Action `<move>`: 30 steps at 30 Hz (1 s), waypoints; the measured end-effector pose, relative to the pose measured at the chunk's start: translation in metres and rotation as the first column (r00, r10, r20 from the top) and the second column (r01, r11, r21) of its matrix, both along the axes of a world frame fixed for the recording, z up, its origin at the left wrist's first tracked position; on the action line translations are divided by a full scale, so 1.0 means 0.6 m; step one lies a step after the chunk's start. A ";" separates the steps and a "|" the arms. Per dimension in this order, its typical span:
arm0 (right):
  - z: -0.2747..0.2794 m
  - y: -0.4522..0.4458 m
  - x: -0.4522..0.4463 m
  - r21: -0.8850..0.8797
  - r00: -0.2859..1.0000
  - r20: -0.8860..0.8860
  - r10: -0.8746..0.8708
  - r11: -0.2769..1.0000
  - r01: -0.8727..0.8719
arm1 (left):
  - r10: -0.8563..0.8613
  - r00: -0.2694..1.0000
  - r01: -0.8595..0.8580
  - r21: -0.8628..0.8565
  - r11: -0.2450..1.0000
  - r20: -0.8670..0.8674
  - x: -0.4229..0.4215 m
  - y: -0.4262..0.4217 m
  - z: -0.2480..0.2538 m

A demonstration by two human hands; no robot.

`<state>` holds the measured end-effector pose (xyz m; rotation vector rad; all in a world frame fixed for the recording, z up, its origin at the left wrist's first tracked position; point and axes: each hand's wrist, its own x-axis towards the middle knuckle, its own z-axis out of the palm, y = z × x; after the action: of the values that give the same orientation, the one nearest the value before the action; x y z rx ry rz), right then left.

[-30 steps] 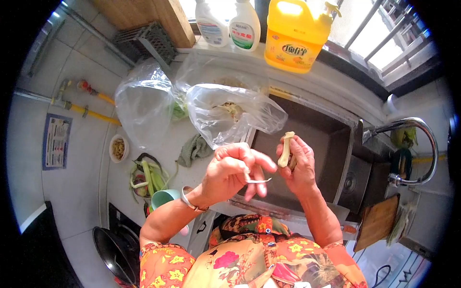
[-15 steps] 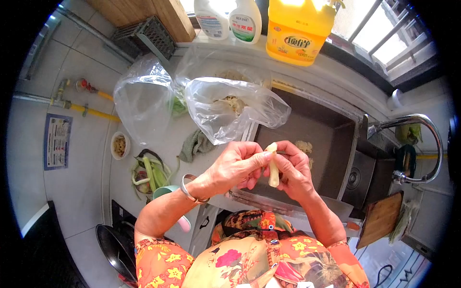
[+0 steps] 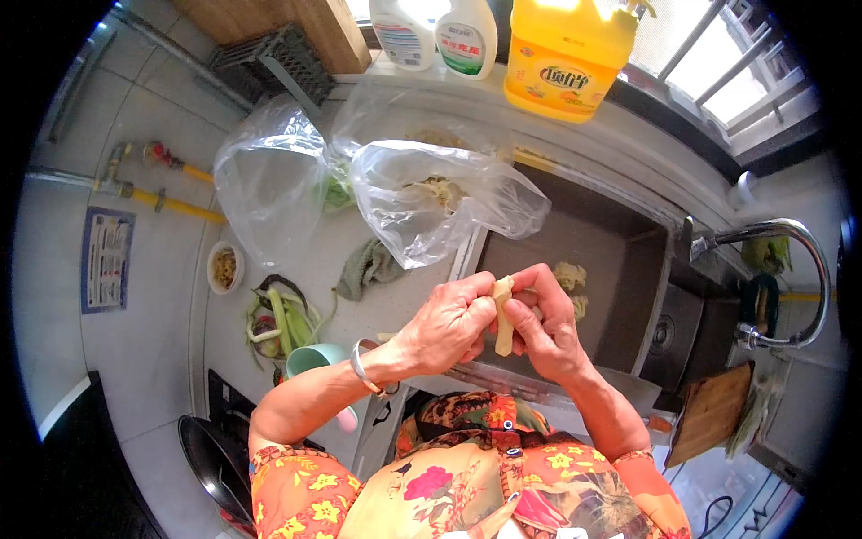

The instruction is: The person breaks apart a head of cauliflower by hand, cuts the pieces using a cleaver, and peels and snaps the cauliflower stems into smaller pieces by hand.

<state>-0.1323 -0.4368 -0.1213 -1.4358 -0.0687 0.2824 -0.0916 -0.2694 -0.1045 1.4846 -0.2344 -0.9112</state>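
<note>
A pale, stalk-like piece, mushroom-like in look, point(image 3: 504, 323) stands roughly upright between my two hands above the near left edge of the sink point(image 3: 620, 247). My left hand point(image 3: 447, 322) pinches it from the left, fingers curled. From the right, my right hand point(image 3: 549, 328) grips it with thumb and bent fingers. Pale frilly pieces point(image 3: 569, 277) lie in the sink just beyond my right hand. A clear plastic bag point(image 3: 404, 225) with similar pale pieces inside lies open on the counter, past my left hand.
Another clear bag point(image 3: 269, 184), a grey-green cloth point(image 3: 366, 269), green vegetables point(image 3: 289, 323), a small white bowl point(image 3: 225, 268) and a mint cup point(image 3: 314, 357) are on the left. Bottles point(image 3: 467, 40) and a yellow jug point(image 3: 566, 67) line the sill. A tap point(image 3: 808, 260) arches at right.
The stalk-like piece has shifted slightly left and down, and its shape at the top looks altered. My hands stay closed around it. The view has shifted a little.
</note>
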 end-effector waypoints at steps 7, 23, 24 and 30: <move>-0.008 0.000 -0.001 0.124 0.997 -0.076 0.023 0.992 -0.013 | 0.095 0.995 -0.096 -0.050 0.994 -0.016 -0.007 -0.007 -0.004; -0.052 0.011 -0.001 0.625 0.935 -0.336 -0.117 0.714 0.314 | 0.283 0.958 -0.241 -0.434 0.868 0.034 -0.037 0.013 0.004; -0.055 0.009 0.000 0.641 0.937 -0.328 -0.121 0.700 0.315 | 0.282 0.959 -0.240 -0.434 0.868 0.033 -0.036 0.016 0.009; -0.053 0.016 0.000 0.674 0.939 -0.340 -0.050 0.684 0.280 | 0.036 0.870 -0.383 -0.629 0.676 -0.491 -0.027 0.036 -0.014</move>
<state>-0.1321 -0.4273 -0.1529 -0.5897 0.1878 0.2741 -0.1081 -0.2480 -0.1127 0.5276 -0.0494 -0.8026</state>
